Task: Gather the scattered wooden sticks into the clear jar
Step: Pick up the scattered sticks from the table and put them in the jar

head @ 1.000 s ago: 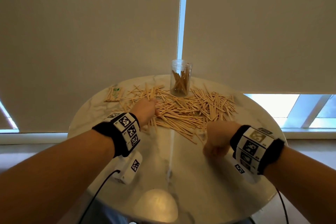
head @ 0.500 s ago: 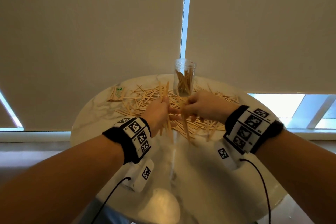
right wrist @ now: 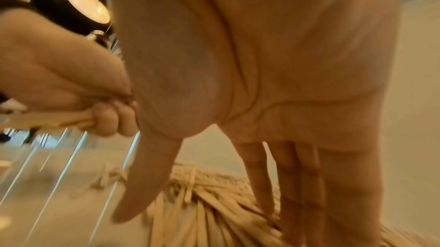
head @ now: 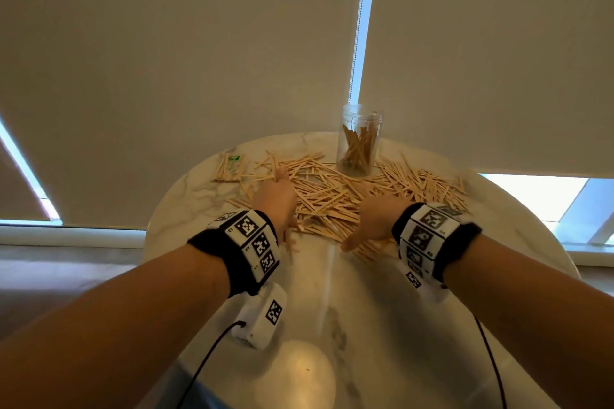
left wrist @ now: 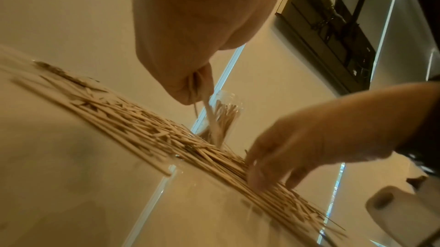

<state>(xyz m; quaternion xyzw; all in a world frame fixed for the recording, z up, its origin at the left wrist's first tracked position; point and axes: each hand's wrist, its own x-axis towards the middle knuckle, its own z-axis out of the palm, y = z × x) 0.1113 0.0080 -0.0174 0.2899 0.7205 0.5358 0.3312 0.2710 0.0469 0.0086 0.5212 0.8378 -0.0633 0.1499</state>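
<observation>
A clear jar [head: 360, 143] stands upright at the table's far edge with several wooden sticks in it. A wide pile of loose sticks [head: 335, 199] spreads in front of it. My left hand [head: 277, 199] is over the pile's left part and grips a small bundle of sticks [right wrist: 47, 120], whose ends poke out near my wrist. My right hand [head: 372, 226] rests on the pile's near right part, fingers [right wrist: 292, 185] straight and pointing down onto the sticks, thumb spread out. The left wrist view shows my left fist [left wrist: 190, 89] closed round sticks, with the jar [left wrist: 223, 117] behind it.
The round marble table [head: 332, 309] has a bare near half. A small packet of sticks [head: 231, 168] lies at the far left. Roller blinds hang close behind the table's far edge, with window strips at both sides.
Half a second ago both hands met over the pile's middle, holding sticks. My right hand has since moved back to the right and down onto the pile, fingers straight. My left hand keeps its bundle.
</observation>
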